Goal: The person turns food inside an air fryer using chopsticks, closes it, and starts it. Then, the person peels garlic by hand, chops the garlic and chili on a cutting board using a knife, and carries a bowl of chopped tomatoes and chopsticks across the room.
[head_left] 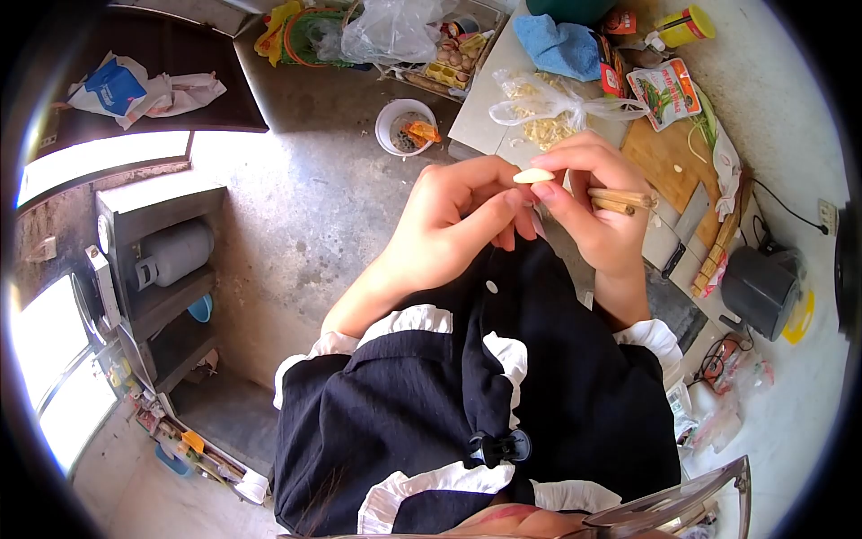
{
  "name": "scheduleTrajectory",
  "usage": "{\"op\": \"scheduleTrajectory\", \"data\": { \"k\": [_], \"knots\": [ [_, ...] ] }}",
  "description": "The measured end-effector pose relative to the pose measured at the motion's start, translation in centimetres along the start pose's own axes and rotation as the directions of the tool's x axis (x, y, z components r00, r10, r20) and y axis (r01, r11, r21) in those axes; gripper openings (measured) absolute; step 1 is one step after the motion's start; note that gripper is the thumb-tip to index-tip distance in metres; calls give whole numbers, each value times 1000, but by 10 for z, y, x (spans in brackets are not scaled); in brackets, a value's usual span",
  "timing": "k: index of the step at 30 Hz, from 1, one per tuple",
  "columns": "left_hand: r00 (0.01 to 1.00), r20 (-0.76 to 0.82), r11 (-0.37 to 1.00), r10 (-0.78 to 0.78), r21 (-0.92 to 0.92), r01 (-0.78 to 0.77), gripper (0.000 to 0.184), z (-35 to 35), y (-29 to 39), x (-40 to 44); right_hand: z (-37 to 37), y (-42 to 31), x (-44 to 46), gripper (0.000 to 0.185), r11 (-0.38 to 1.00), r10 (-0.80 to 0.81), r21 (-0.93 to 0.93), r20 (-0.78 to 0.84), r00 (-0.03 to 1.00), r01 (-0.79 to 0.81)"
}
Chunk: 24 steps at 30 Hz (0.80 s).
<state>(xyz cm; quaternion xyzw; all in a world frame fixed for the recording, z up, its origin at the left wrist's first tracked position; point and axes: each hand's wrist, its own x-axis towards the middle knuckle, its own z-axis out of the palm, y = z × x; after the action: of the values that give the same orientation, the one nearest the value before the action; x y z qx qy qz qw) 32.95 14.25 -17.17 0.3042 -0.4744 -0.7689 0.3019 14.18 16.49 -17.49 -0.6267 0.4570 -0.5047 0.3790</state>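
A small pale clove-like piece (533, 176) is held up in front of my chest, between the fingertips of both hands. My left hand (453, 216) has its thumb and fingers pinched at the piece's left end. My right hand (597, 198) pinches it from the right with thumb and forefinger. Several short brown sticks (621, 199) are also tucked in the curled lower fingers of my right hand. Beyond my hands, a clear plastic bag (539, 99) with pale yellowish strips lies on the white counter (480, 117).
A wooden cutting board (660, 162) and a knife (687, 225) lie at right. Behind are a blue cloth (557, 47), a food packet (666, 92) and a yellow container (687, 27). A white bucket (388, 126) stands on the floor; a gas cylinder (175, 255) lies on the left shelf.
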Motion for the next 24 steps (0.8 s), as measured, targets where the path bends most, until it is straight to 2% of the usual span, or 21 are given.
{"op": "scheduleTrajectory", "data": {
  "k": [3, 6, 9, 12, 18, 21, 24],
  "knots": [
    [993, -52, 988, 106, 119, -100, 15, 1, -5, 1, -1, -2, 1, 14, 999, 17, -28, 9, 1000, -17],
    [971, -100, 905, 216, 394, -161, 19, 1, -7, 1, -2, 0, 2, 13, 998, -13, -60, 23, 1000, 15],
    [912, -129, 818, 388, 503, -277, 8, 3, -13, 6, -1, -1, 4, 13, 996, -18, -81, 25, 1000, 20],
    [913, -114, 772, 393, 580, -260, 6, 5, -9, 6, -1, -1, 4, 13, 995, -9, -96, 21, 1000, 11],
    [896, -107, 712, 431, 651, -264, 5, 4, -12, 9, -3, 4, 6, 12, 996, 7, -92, 25, 1000, -4],
    [931, -119, 776, 346, 593, -213, 6, 3, -6, 12, -5, 8, 6, 11, 998, 52, -49, 30, 998, -50],
    [977, -159, 948, 143, 305, -89, 9, -3, -14, 17, -6, 18, 2, 10, 996, 91, 26, -9, 996, -90]
  ]
}}
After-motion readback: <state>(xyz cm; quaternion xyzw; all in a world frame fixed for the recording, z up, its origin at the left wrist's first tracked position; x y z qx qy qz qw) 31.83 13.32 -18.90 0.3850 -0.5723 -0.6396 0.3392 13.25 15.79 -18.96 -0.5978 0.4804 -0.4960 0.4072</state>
